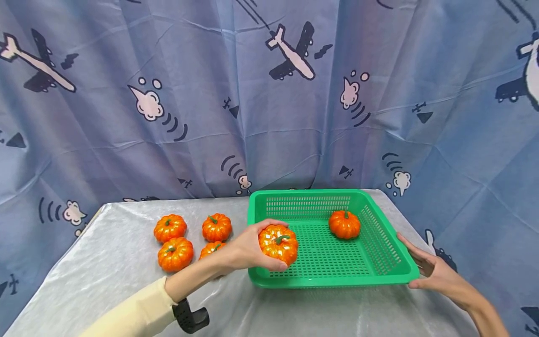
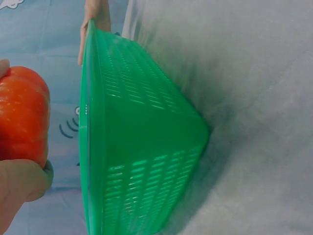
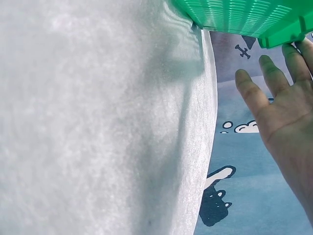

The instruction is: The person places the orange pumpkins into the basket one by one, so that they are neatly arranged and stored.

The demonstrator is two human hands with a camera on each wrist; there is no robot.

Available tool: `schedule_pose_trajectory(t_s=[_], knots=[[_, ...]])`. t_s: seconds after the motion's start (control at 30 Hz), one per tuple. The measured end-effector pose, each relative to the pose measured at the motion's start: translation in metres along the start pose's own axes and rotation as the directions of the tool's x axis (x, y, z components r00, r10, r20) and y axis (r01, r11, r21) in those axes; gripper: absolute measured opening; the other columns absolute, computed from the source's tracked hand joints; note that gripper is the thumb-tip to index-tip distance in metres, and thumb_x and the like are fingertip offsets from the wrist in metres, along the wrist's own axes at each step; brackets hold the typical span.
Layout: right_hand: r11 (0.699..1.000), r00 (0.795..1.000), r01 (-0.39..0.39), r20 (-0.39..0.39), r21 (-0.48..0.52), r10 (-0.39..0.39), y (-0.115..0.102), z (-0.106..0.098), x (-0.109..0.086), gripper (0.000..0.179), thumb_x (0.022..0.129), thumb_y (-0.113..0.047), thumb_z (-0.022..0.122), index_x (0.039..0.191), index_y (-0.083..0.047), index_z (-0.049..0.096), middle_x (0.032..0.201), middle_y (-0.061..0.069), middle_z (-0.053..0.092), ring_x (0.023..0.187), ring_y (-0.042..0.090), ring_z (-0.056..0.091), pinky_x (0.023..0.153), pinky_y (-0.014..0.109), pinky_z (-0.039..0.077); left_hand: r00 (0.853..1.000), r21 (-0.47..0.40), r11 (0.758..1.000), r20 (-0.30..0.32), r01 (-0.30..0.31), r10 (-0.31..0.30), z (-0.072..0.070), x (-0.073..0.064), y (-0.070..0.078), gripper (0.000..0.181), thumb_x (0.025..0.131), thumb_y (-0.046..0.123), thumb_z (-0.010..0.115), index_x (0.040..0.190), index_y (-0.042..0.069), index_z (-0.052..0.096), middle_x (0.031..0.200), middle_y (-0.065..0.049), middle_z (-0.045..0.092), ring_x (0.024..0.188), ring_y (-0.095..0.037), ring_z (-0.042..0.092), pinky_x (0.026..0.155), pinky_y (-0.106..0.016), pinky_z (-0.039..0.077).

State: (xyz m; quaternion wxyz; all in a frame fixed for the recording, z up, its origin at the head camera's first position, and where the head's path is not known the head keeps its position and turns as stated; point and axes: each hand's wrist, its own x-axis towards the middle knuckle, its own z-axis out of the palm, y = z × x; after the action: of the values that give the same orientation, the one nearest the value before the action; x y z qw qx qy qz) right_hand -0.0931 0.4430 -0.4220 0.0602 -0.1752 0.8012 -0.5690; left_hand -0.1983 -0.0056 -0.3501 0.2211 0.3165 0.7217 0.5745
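My left hand (image 1: 248,249) holds a small glossy orange pumpkin (image 1: 273,244) with a green stem, fingers and thumb around its sides. It is above the left end of a green plastic basket (image 1: 337,282). In the left wrist view, the held pumpkin (image 2: 23,117) is apart from the basket's rim (image 2: 93,137). A second pumpkin (image 1: 344,225) sits inside the basket toward the back right. At the basket's right side, my right hand (image 1: 442,277) touches the rim. Its fingers look extended and spread in the right wrist view, with fingertips (image 3: 289,53) against the green edge.
Several more pumpkins stand on the left of the cloth-covered table (image 1: 105,262), among them a front-left pumpkin (image 1: 175,255) and a back pumpkin (image 1: 216,228). My left forearm partly hides another pumpkin (image 1: 209,249). A blue curtain (image 1: 202,103) with airplanes hangs behind.
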Motion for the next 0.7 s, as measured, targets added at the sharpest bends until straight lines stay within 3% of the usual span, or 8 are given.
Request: schedule_pose_trajectory(t_s=[0.4,0.7], knots=[[1.000,1.000,0.004,-0.009,0.012,-0.004,0.000,0.001,-0.001,0.093,0.084,0.011,0.062,0.154,-0.010,0.005,0.152,-0.029,0.018,0.128,-0.015,0.031,0.092,0.015,0.043,1.000,-0.022,0.999,0.014,-0.025,0.025,0.012,0.020,0.004,0.068,0.068,0.011,0.084,0.128,0.019,0.053,0.111,-0.002,0.060,0.093,-0.019,0.061,0.075,-0.033,0.056],[1.000,1.000,-0.004,-0.015,0.020,0.005,-0.002,0.002,0.001,0.093,0.084,0.010,0.063,0.154,-0.011,0.006,0.151,-0.030,0.019,0.127,-0.015,0.031,0.092,0.014,0.043,0.998,-0.072,0.997,0.047,-0.025,0.029,0.027,0.043,0.012,0.068,0.069,0.008,0.083,0.129,0.018,0.053,0.109,-0.001,0.061,0.090,-0.017,0.062,0.074,-0.032,0.056]])
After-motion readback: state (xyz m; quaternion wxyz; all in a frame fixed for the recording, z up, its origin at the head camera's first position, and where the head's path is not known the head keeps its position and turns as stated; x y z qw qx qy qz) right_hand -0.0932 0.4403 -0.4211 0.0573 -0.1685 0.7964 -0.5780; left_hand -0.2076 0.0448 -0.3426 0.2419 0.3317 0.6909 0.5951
